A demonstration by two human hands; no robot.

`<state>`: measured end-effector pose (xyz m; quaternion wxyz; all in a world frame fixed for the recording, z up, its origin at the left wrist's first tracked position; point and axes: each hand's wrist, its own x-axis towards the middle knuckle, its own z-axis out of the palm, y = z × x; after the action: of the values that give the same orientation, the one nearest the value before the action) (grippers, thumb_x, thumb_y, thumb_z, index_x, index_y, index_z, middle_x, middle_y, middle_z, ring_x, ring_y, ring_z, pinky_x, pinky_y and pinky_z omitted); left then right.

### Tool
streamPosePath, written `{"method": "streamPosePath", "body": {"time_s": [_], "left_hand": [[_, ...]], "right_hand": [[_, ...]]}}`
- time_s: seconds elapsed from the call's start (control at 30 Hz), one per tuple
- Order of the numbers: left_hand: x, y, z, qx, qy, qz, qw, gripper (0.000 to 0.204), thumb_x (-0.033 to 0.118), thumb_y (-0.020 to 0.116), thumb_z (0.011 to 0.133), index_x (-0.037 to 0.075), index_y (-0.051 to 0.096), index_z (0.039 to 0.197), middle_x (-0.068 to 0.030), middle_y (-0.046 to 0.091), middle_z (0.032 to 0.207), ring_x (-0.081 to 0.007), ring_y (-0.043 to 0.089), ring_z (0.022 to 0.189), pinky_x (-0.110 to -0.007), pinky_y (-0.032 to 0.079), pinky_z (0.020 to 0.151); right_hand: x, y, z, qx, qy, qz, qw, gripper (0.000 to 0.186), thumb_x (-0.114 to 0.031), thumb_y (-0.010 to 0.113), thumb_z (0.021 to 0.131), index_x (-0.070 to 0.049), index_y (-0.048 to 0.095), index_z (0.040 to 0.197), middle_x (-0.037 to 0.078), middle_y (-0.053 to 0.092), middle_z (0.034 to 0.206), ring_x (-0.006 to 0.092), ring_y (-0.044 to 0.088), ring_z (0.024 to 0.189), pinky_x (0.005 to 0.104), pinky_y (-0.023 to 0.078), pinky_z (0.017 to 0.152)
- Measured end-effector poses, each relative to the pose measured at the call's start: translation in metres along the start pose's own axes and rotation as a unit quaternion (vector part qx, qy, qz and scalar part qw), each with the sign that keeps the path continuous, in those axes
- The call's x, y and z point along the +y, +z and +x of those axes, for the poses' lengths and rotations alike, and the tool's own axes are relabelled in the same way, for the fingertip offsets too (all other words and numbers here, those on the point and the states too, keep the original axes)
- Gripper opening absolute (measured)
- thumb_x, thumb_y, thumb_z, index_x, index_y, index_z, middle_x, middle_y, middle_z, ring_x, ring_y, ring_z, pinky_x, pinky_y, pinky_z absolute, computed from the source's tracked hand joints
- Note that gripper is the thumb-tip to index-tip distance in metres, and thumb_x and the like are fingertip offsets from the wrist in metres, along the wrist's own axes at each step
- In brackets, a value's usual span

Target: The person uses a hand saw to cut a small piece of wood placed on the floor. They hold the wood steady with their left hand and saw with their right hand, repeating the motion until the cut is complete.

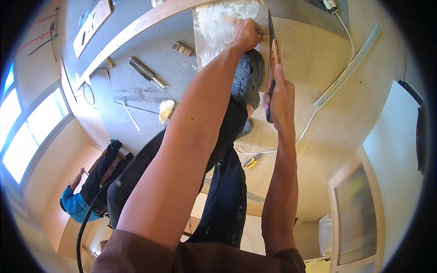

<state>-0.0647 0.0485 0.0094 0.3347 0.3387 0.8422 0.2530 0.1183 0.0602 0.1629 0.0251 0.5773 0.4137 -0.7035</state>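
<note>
My right hand (283, 102) is wrapped round the handle of a handsaw (274, 52), which has an orange-brown section and a dark grip. Its narrow blade runs up along the right edge of a flat board (209, 34) smeared with whitish, chalky residue. On that board, close to the blade, my left hand (248, 34) presses down with curled fingers at the edge; the fingertips are partly hidden. My foot in a dark shoe (249, 75) stands just below the left hand, against the board.
Left of the board lie a small wooden block (182, 48), a metal cylindrical tool (148, 73) and a crumpled pale lump (166, 110). A long wooden strip (136, 34) crosses behind. Yellow-handled pliers (253, 161) and a white cable (307, 125) lie rightward. Another person (84, 202) works at lower left.
</note>
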Motion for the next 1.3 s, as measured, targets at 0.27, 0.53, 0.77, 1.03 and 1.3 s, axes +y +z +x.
{"method": "streamPosePath", "body": {"time_s": [0.27,0.53,0.77,1.03,1.3], "left_hand": [[-0.01,0.001,0.001,0.021,0.03,-0.033,0.999,0.016,0.018,0.084,0.077,0.009,0.083,0.089,-0.0149,0.077,0.083,-0.0314,0.075,0.081,-0.039,0.059,0.083],[-0.013,0.007,0.007,0.012,-0.044,-0.022,0.999,0.017,0.022,0.086,0.077,0.012,0.084,0.09,-0.0172,0.077,0.088,-0.034,0.075,0.087,-0.041,0.059,0.084],[-0.006,0.008,-0.003,0.032,-0.035,-0.015,0.999,0.019,0.02,0.087,0.076,0.009,0.083,0.09,-0.0183,0.076,0.088,-0.0354,0.074,0.087,-0.041,0.059,0.082],[-0.02,0.011,0.003,0.022,-0.018,0.029,0.999,0.026,0.029,0.088,0.075,0.009,0.082,0.09,-0.0163,0.076,0.087,-0.0348,0.074,0.088,-0.043,0.059,0.082],[-0.046,0.04,0.018,0.033,-0.019,-0.006,0.999,0.03,0.036,0.089,0.074,0.016,0.084,0.095,-0.0137,0.078,0.093,-0.0324,0.075,0.088,-0.041,0.059,0.084]], "right_hand": [[-0.002,0.013,-0.002,0.015,0.002,0.03,0.999,0.06,-0.054,0.044,0.108,-0.008,0.046,0.071,0.0,0.04,0.053,0.0109,0.041,0.043,0.0294,0.033,0.042],[0.001,0.013,-0.006,0.015,-0.017,-0.031,0.999,0.06,-0.061,0.046,0.106,-0.007,0.051,0.08,-0.002,0.039,0.058,0.0089,0.041,0.045,0.0253,0.033,0.042],[-0.003,0.007,0.006,0.003,0.015,-0.029,0.999,0.063,-0.06,0.042,0.107,-0.009,0.046,0.072,-0.001,0.038,0.055,0.0103,0.04,0.045,0.0271,0.031,0.043],[0.084,-0.007,-0.06,0.026,-0.038,-0.078,0.996,0.066,-0.058,0.04,0.109,-0.008,0.044,0.066,-0.001,0.036,0.051,0.0072,0.04,0.044,0.0261,0.029,0.044],[0.038,0.002,-0.052,0.017,0.0,-0.043,0.999,0.066,-0.063,0.039,0.107,-0.008,0.048,0.073,-0.001,0.037,0.049,0.0091,0.038,0.04,0.0262,0.029,0.042]]}}
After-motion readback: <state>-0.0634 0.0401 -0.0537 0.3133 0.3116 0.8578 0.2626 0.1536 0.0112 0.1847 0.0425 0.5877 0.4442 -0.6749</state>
